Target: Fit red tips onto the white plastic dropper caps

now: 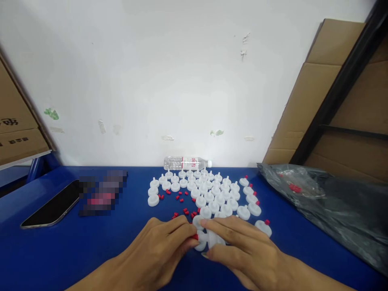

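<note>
My left hand (160,246) pinches a small red cap (195,237) between thumb and fingertips. Between the thumb and fingers of my right hand (250,248) is a white nozzle lid (214,239), tipped sideways with its spout toward the left. The red cap sits at the spout's tip; how far over it, I cannot tell. Just beyond my hands, many white nozzle lids (214,207) stand spout up on the blue table. Loose red caps (181,200) lie scattered to their left. Down the right side, several white lids (254,209) have red caps on their spouts.
A clear plastic bottle (188,163) lies against the wall at the back. On the left are a phone (51,205) and a blurred-out item (103,194). A dark plastic bag (327,218) covers the right side, with a clear bag of red caps (300,186) on it.
</note>
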The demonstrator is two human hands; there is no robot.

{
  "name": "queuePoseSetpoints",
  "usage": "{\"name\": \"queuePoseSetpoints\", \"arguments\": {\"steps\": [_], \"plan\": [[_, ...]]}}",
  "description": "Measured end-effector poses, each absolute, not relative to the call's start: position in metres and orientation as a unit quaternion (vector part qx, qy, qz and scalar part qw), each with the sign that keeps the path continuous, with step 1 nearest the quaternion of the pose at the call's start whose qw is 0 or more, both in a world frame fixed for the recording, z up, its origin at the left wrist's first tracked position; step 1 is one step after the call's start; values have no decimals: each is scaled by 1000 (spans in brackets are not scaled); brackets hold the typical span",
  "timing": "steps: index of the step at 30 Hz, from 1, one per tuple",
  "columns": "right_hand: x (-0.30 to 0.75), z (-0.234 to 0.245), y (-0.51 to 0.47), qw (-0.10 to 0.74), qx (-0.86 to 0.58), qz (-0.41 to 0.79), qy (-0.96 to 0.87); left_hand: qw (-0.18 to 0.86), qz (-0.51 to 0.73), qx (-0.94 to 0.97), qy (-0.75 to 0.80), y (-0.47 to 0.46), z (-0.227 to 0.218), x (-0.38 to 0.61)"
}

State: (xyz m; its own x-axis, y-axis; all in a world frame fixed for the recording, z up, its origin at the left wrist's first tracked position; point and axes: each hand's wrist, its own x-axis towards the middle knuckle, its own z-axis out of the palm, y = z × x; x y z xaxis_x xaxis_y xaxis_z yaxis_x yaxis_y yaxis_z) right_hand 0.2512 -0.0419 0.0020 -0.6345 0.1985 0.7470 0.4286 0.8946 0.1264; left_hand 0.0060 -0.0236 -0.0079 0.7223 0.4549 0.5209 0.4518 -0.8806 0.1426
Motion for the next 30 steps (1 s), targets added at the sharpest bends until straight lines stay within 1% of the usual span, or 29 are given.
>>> {"name": "queuePoseSetpoints", "arguments": {"steps": [8, 10, 13, 15, 18, 21, 23, 25, 27, 30], "plan": [[255, 7, -44, 352, -160, -194, -902, 31, 276, 929, 245, -28, -4, 7], [253, 8, -43, 355, -158, -203, -899, 7, 273, 933, 235, -24, -3, 6], [252, 8, -41, 360, -163, -234, -888, -61, 267, 942, 194, -16, 2, 2], [257, 9, -36, 364, -186, -259, -875, -92, 268, 942, 179, -11, 7, -3], [274, 14, -24, 359, -279, -278, -846, -99, 266, 932, 226, -4, 11, -11], [294, 25, -11, 319, -426, -273, -801, -55, 246, 914, 319, 5, 12, -17], [305, 32, -4, 274, -524, -290, -752, -23, 231, 900, 369, 11, 10, -19], [314, 37, 1, 220, -594, -310, -709, -13, 219, 890, 399, 16, 9, -19], [321, 39, 5, 167, -638, -313, -683, -11, 207, 887, 413, 18, 8, -20], [331, 38, 9, 99, -688, -283, -661, -11, 191, 886, 423, 20, 7, -20]]}}
